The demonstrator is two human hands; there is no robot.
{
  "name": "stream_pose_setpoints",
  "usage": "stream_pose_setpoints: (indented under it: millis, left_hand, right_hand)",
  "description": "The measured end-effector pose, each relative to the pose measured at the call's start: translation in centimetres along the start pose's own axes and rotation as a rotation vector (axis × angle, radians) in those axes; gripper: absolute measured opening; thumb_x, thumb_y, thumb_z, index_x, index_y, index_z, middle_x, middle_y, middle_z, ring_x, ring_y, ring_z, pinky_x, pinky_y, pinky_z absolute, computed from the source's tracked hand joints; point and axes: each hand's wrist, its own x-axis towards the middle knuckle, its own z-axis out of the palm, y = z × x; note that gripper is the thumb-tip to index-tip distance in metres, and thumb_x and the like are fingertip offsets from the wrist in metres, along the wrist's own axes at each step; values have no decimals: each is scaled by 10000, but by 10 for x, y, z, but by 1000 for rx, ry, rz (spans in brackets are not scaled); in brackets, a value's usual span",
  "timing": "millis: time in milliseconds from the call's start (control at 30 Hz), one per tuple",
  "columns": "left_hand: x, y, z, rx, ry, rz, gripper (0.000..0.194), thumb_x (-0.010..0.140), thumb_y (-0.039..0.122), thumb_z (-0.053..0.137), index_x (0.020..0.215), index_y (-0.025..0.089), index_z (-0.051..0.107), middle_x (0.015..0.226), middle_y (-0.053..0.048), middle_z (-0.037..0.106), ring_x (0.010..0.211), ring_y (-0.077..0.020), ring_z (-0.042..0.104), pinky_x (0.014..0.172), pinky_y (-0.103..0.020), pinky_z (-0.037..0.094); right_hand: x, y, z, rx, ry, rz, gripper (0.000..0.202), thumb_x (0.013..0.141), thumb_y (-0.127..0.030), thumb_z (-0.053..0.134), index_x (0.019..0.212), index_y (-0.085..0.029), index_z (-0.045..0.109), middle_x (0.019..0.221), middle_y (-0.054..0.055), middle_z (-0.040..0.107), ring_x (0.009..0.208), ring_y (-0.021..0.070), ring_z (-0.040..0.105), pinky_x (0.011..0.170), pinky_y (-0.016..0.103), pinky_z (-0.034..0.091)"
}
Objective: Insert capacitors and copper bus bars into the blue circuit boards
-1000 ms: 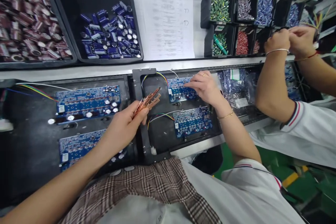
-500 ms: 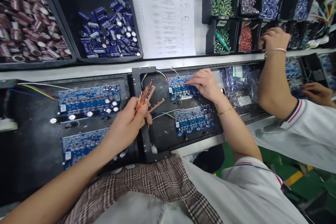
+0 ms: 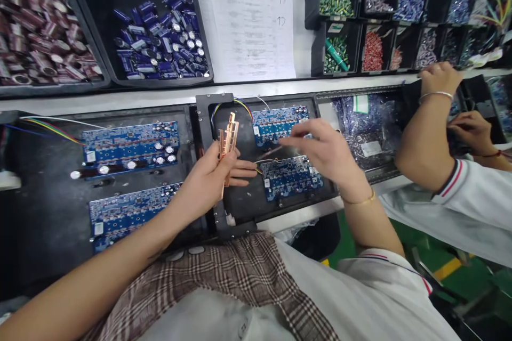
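Several copper strips stand out of my left hand, pinched between thumb and palm, with the other fingers stretched out. My right hand, slightly blurred, hovers over the gap between two blue circuit boards. A thin strip shows at its fingertips, which are pressed together. The upper board lies partly behind these fingers; the lower board is just below them. Coloured wires run to both boards from the black frame beside my left hand.
More boards lie in the left tray. Behind stand bins of brown and blue capacitors, printed paper and small parts bins. Bagged parts lie to the right, where a co-worker's hands are busy.
My right hand has come off the upper board, nearer to me, with a thin strip now visible. My left fingers have spread and the copper strips stand more upright. A co-worker's arm has left the bins.
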Motion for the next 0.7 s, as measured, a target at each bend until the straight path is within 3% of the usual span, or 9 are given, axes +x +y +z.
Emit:
stream_pose_setpoints:
  millis: [67,133,200,267,367,567,700]
  left_hand:
    - [-1,-16,4,114,-36,66,279,996,440,399,1110,186,399,1040,-133,714,882,-209,724,707,-312,601]
    - [-4,-29,12,278,-170,47,290,1006,451,347,1111,186,402,1003,-121,715,828,-194,719,673,-297,585]
    - [-7,-36,20,511,-311,-18,251,1016,399,303,1070,181,416,899,-102,715,724,-185,701,627,-290,553]
    - [-9,-37,25,736,-376,-47,215,1015,336,277,1032,181,425,809,-80,699,640,-180,670,603,-290,514]
    - [-10,-34,23,892,-385,-33,214,1017,310,245,1008,187,419,777,-65,679,614,-180,650,603,-284,474]
    - [-16,-37,9,996,-321,-63,254,1025,362,207,1031,202,404,755,-47,665,615,-194,643,562,-264,407]
    - [-21,-39,7,1139,-299,1,254,1024,329,202,1078,187,405,782,-79,682,659,-241,668,540,-278,352]
  right_hand:
    - [-2,30,8,-13,18,62,324,965,-130,455,1098,-296,699,986,32,645,934,173,573,854,360,446]
    - [-2,52,19,-24,-12,66,313,967,-154,472,1066,-330,711,945,9,648,909,164,573,897,378,416]
    - [-1,63,28,-31,-51,62,293,970,-179,485,1047,-338,719,922,-4,653,893,160,566,930,391,385]
    - [-1,66,34,-32,-72,73,276,970,-197,494,1038,-331,725,914,-6,657,885,162,556,936,394,368]
    - [-2,66,39,-7,-77,103,254,967,-215,507,1029,-322,729,917,-5,669,882,167,551,935,393,359]
    - [5,60,50,32,-84,101,243,974,-242,502,1035,-313,726,905,-1,675,889,172,567,919,381,355]
    - [7,57,55,19,-81,105,241,972,-237,506,1039,-311,725,915,3,676,912,175,578,924,381,351]
